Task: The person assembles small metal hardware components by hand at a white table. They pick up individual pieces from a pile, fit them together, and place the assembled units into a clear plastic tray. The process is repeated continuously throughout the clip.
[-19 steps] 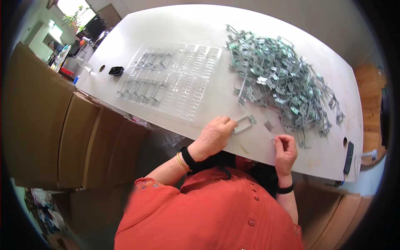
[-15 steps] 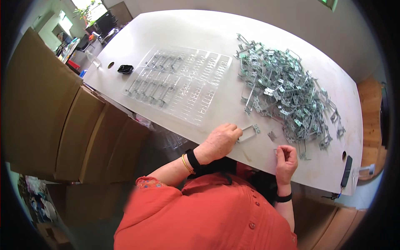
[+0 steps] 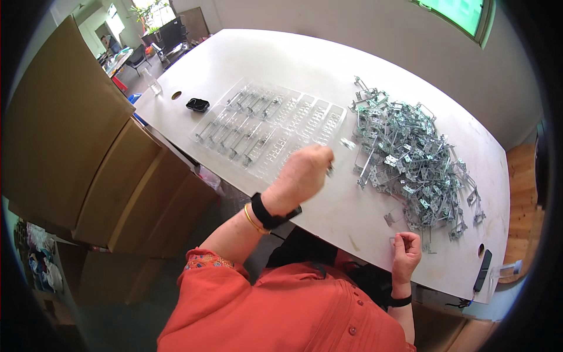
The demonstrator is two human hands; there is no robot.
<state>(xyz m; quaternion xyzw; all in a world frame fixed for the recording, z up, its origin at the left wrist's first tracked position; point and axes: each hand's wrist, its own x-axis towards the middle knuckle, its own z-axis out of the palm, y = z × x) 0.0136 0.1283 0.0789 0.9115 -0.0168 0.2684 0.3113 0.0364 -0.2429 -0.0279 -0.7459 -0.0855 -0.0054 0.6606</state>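
Observation:
My left hand (image 3: 298,180) is closed on a metal wire bracket (image 3: 348,144), lifted over the near right side of the clear plastic tray (image 3: 275,146). The bracket's flat plate sticks out past my fingers; the rest is mostly covered by the hand. Several similar brackets lie in rows in the tray's left part, while slots show on its right. Near the table's front edge, my right hand (image 3: 406,258) has thumb and finger pinched together on something too small to make out. Beyond it, a loose bracket (image 3: 389,219) lies beside the big pile of metal brackets (image 3: 404,158).
On the white table (image 3: 328,64) a black case (image 3: 197,105) and a clear bottle (image 3: 151,81) stand at the far left. A black bar-shaped device (image 3: 482,271) lies at the right edge. Tall cardboard boxes (image 3: 64,123) line the left side.
My left hand has lifted the bracket off the table's front and moved it left and away, toward the tray. My right hand keeps its pinch in nearly the same place. The view has shifted slightly.

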